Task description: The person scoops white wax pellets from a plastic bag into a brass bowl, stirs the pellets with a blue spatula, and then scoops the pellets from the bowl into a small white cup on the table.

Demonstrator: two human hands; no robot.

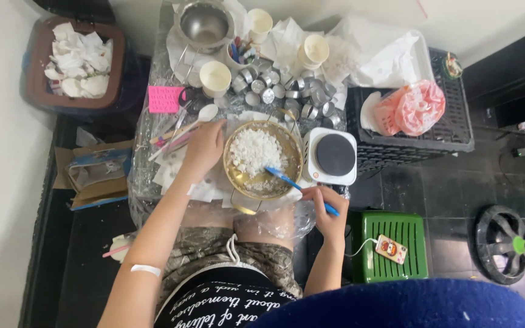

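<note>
- Head view: we see our right hand (326, 209) closed around a blue stick (302, 190); its tip rests in the gold bowl (264, 159), among white wax chunks (254, 149).
- Our left hand (203, 146) lies against the bowl's left rim; whether this grip is open or closed, we cannot tell.
- The bowl sits on the plastic-covered counter (147, 127), just beside a small white hot plate (333, 155).
- Small metal cups (287, 91) and paper cups (216, 78) stand behind the bowl.
</note>
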